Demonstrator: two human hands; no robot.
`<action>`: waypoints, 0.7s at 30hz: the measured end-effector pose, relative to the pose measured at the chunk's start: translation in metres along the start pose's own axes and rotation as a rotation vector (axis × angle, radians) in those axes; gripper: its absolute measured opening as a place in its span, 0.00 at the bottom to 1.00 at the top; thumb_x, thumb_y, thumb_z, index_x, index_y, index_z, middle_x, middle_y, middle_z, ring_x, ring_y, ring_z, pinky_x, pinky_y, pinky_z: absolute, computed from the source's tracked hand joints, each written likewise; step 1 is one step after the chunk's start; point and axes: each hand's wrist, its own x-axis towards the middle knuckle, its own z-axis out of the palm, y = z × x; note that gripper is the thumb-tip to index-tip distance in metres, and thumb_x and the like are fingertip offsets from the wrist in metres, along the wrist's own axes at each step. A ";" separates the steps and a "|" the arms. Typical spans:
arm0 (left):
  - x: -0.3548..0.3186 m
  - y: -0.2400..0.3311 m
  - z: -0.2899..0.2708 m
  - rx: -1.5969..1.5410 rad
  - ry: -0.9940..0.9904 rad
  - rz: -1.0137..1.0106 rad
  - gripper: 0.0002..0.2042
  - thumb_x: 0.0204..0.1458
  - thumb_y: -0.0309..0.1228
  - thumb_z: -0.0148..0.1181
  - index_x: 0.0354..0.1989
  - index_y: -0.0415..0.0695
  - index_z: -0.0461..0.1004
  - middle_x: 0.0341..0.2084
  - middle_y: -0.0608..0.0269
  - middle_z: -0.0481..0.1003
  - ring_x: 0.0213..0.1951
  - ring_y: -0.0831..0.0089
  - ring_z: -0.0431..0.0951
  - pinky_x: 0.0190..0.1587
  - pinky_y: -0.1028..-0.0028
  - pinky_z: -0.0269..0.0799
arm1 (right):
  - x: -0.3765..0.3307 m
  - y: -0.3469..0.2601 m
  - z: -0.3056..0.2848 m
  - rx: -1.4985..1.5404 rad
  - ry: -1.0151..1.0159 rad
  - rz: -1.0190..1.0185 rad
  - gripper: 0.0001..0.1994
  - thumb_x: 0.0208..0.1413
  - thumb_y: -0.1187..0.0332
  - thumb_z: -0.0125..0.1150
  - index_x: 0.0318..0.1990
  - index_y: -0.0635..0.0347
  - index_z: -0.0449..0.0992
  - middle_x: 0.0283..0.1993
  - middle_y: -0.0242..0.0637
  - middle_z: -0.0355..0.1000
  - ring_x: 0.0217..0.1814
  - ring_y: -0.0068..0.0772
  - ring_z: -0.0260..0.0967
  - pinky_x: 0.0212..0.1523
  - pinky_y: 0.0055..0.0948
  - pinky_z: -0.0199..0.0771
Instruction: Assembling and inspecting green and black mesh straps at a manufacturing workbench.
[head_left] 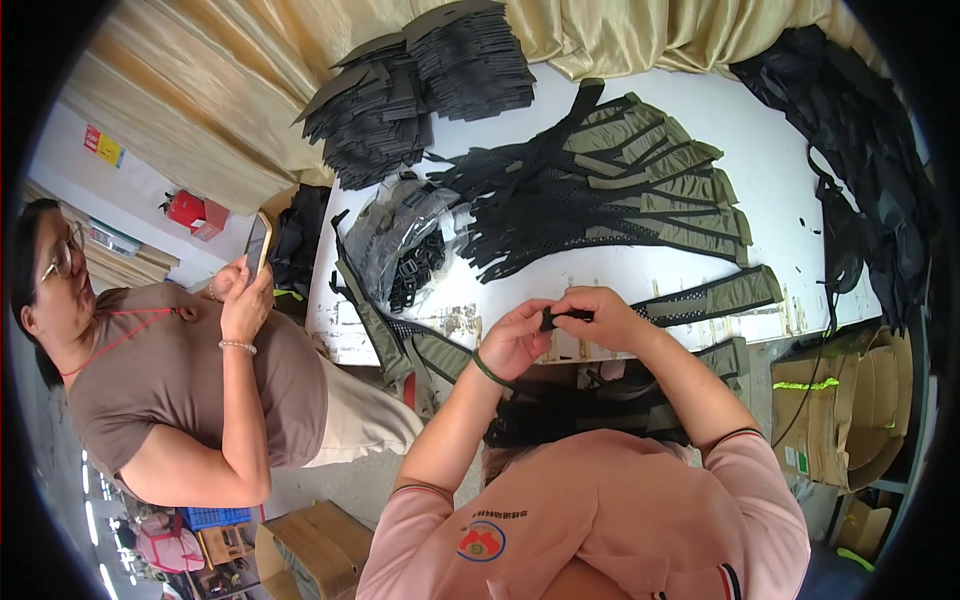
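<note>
Above the table's near edge, my left hand [514,342] and my right hand [597,317] meet with fingers pinched on a small black strap piece [567,316]. Its exact kind is partly hidden by the fingers. Just right of my right hand, an olive and black mesh shoulder strap [715,298] lies on the table. Beyond my hands, several more such shoulder straps [640,205] are fanned out in an overlapping pile. To the left of the pile sits a clear plastic bag [385,225] with black plastic buckles [418,268] at its opening.
Stacks of black panels [470,60] stand at the back of the white table [560,270]. Black bags [850,150] hang over its right end. More straps [440,355] lie at the near left. A co-worker [190,380] holds a phone [259,245]. A cardboard box [840,410] stands lower right.
</note>
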 end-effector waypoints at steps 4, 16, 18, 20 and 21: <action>0.001 -0.006 -0.003 -0.068 -0.013 -0.016 0.17 0.53 0.32 0.54 0.51 0.42 0.64 0.38 0.70 0.70 0.27 0.81 0.62 0.30 0.82 0.59 | 0.001 -0.011 0.004 -0.214 0.090 -0.072 0.06 0.48 0.74 0.59 0.36 0.60 0.76 0.25 0.33 0.66 0.28 0.28 0.62 0.30 0.26 0.62; 0.009 -0.013 0.010 -0.009 0.083 0.076 0.21 0.54 0.33 0.53 0.55 0.41 0.62 0.38 0.69 0.70 0.32 0.81 0.67 0.34 0.82 0.62 | -0.003 -0.012 0.008 -0.183 0.158 -0.060 0.05 0.48 0.72 0.59 0.33 0.63 0.73 0.27 0.38 0.68 0.30 0.38 0.64 0.33 0.31 0.63; 0.009 -0.012 0.015 -0.039 0.102 0.086 0.19 0.54 0.32 0.53 0.54 0.41 0.63 0.37 0.69 0.70 0.31 0.81 0.66 0.33 0.82 0.62 | -0.002 -0.018 0.015 -0.363 0.285 -0.144 0.05 0.48 0.73 0.58 0.33 0.64 0.73 0.28 0.38 0.69 0.29 0.37 0.64 0.31 0.31 0.63; 0.008 -0.013 0.016 -0.069 0.120 0.094 0.18 0.55 0.30 0.52 0.54 0.41 0.64 0.37 0.68 0.70 0.30 0.81 0.65 0.32 0.82 0.61 | -0.001 -0.023 0.020 -0.391 0.327 -0.160 0.05 0.49 0.73 0.58 0.33 0.63 0.73 0.28 0.38 0.69 0.30 0.37 0.65 0.31 0.30 0.63; 0.008 -0.013 0.016 -0.106 0.074 0.098 0.18 0.55 0.30 0.52 0.54 0.41 0.64 0.36 0.68 0.70 0.29 0.81 0.66 0.32 0.82 0.61 | -0.001 -0.024 0.021 -0.420 0.369 -0.177 0.05 0.49 0.73 0.58 0.34 0.63 0.73 0.29 0.38 0.70 0.30 0.36 0.65 0.32 0.30 0.64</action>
